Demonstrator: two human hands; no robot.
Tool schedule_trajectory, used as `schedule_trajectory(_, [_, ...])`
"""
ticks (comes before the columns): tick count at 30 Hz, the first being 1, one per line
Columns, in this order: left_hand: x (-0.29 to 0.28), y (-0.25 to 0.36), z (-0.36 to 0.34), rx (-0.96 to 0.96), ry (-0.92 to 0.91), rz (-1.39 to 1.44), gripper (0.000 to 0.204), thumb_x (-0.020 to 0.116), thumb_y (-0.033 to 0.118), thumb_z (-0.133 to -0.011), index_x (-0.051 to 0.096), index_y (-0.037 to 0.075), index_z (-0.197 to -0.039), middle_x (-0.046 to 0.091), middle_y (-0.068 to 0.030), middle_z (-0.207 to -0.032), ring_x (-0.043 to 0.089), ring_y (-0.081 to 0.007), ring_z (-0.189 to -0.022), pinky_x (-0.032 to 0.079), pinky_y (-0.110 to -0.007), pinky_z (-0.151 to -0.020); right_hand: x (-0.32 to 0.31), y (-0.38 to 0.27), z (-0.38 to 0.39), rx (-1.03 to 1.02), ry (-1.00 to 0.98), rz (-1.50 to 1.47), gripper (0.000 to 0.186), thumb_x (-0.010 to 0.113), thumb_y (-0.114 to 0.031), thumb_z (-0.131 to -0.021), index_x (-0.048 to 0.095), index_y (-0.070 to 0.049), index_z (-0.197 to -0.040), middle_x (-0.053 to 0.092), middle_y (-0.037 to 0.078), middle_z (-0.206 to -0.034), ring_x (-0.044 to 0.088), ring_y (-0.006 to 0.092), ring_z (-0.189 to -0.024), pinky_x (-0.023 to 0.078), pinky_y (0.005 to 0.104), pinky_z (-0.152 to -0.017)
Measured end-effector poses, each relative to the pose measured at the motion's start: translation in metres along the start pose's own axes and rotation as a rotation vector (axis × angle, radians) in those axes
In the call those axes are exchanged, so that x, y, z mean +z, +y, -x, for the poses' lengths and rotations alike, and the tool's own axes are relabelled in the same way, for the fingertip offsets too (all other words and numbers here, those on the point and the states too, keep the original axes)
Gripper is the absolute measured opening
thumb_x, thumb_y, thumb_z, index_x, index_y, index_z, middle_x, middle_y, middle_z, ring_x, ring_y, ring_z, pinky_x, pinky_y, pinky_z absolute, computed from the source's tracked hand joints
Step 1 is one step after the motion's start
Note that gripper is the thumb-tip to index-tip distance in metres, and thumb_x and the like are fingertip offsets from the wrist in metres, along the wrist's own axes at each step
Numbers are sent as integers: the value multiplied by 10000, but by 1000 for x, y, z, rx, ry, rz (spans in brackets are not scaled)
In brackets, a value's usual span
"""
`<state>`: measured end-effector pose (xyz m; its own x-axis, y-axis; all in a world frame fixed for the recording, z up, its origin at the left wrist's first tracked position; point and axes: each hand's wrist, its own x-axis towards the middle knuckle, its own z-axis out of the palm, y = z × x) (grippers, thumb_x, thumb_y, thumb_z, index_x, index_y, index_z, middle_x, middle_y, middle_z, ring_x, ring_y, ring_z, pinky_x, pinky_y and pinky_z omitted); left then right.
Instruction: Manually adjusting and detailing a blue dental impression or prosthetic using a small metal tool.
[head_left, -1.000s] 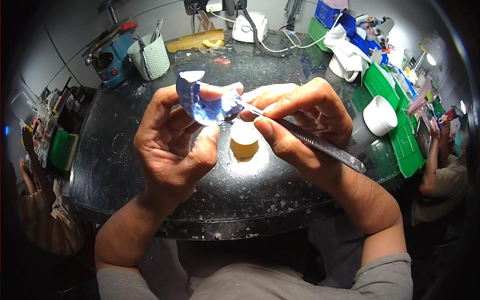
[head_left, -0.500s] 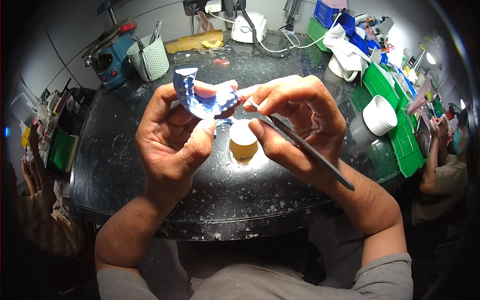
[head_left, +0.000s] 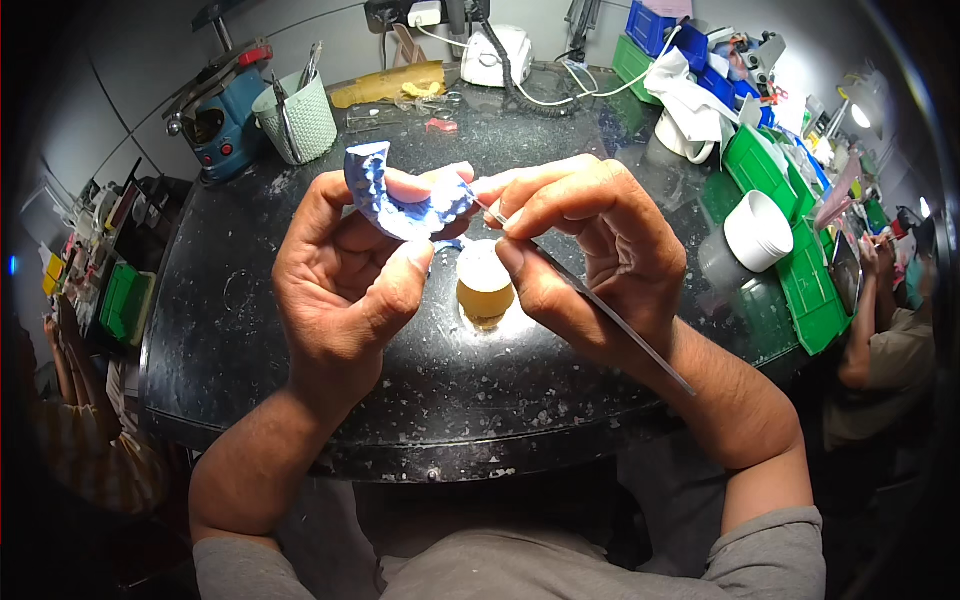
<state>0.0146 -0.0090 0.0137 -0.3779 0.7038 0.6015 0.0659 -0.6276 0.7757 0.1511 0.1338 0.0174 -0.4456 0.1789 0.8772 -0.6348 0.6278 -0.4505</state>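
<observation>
My left hand (head_left: 338,285) grips a blue horseshoe-shaped dental cast (head_left: 404,220) between thumb and fingers, above the bench. Pinched in my right hand (head_left: 625,235) is a slim metal dental carving tool (head_left: 610,312), its shaft slanting down toward my forearm. The tool's thin tip reaches the right end of the cast; whether it touches I cannot tell. Below and between my hands stands a short yellowish cylinder (head_left: 486,290) with a bright whitish top. A bit of blue material (head_left: 452,243) shows behind it, partly hidden by my left hand.
On the dark bench (head_left: 420,400) are a pale green basket of tools (head_left: 305,125), a blue machine (head_left: 225,135), a white device (head_left: 497,55), a white cup lying tilted (head_left: 758,232) and green trays (head_left: 810,290). Other people (head_left: 885,350) work at both sides.
The carving tool has rolled in my right fingers, so its shaft now shows a narrower edge and a slightly different slant. The cast has tipped slightly in my left hand.
</observation>
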Motion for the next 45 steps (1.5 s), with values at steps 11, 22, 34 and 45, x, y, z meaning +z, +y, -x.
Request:
schedule_trajectory(11, [-1, -3, 0, 25, -34, -17, 351, 552, -107, -874, 481, -32, -1210, 613, -258, -1271, 588, -292, -1249, 443, -422, -1098, -3, 3, -1, -5, -38, -82, 202, 680, 101, -800, 622, 38, -982, 653, 145, -1008, 687, 224, -1024, 562, 342, -941])
schedule_trajectory(22, [-8, -3, 3, 85, -41, -139, 430, 569, -95, -877, 497, -73, -1301, 610, -218, -1294, 578, -283, -1269, 422, -408, -1114, -3, 3, -1, 0, -35, -38, 230, 689, 111, -770, 635, 28, -978, 654, 151, -1025, 688, 220, -1012, 564, 333, -912])
schedule_trajectory(34, [-3, -1, 0, 53, 22, -175, 536, 593, -15, -906, 422, -93, -1409, 596, -233, -1326, 619, -270, -1208, 487, -395, -1052, -4, 3, 1, 73, -62, -144, 205, 695, 74, -833, 628, 21, -1018, 637, 121, -1044, 673, 195, -1046, 543, 316, -939])
schedule_trajectory(45, [4, 6, -8, -236, 21, 28, 692, 511, 318, -918, 381, -99, -1456, 717, -204, -996, 722, -227, -933, 594, -335, -841, -5, 5, -1, 238, 89, -113, 200, 697, 19, -889, 617, -2, -1071, 637, 67, -1040, 661, 142, -1022, 523, 299, -952])
